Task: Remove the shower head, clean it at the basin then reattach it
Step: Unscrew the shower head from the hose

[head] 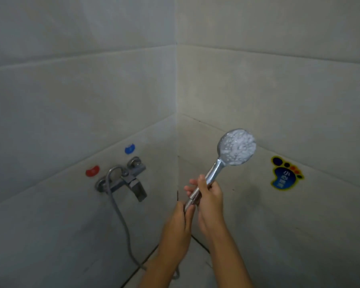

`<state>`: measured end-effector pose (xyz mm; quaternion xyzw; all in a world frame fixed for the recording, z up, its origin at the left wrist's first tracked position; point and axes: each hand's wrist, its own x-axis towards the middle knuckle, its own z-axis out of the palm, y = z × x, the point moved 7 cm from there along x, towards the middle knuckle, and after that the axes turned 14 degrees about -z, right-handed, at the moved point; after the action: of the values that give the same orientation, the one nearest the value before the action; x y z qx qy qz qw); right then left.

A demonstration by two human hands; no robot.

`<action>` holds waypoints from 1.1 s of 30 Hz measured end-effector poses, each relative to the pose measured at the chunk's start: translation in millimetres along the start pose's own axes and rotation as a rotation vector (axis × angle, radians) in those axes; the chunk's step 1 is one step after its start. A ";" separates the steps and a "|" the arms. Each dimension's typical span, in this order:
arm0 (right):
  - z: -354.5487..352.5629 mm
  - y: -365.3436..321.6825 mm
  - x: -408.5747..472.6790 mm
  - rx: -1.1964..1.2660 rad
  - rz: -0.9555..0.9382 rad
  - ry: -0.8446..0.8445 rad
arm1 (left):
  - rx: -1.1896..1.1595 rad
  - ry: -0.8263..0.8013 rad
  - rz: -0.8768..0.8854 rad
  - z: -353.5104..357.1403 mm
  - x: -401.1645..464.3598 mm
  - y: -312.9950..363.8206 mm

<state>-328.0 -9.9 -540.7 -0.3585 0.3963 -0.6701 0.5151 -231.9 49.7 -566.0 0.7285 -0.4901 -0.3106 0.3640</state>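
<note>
A chrome shower head [236,147] with a round white spray face points up and toward me in front of the tiled corner. My right hand [209,197] is wrapped around its handle, a little below the head. My left hand [180,220] pinches the bottom end of the handle, where the hose joins; the joint itself is hidden by my fingers. The grey hose [121,217] loops down from the wall mixer tap [123,179] and runs along the floor behind my left forearm.
Red [92,171] and blue [129,149] markers sit on the left wall above the tap. A blue foot-shaped sticker [285,173] is on the right wall. Tiled walls meet at the corner [177,121] straight ahead.
</note>
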 end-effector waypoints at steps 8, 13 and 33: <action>-10.8 11.8 -11.9 -0.112 0.098 -0.121 | -0.082 -0.136 -0.063 14.6 -19.5 -9.0; -8.6 12.3 -15.6 0.026 0.174 -0.144 | -0.486 -0.449 -0.271 17.3 -26.8 -8.1; -7.9 28.3 -22.1 -0.181 0.121 -0.097 | -0.472 -0.103 -0.271 6.0 -12.0 -32.3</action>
<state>-318.8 8.5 -571.2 -0.4110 0.4508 -0.5810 0.5388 -225.0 67.8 -595.1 0.6656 -0.3200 -0.4990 0.4534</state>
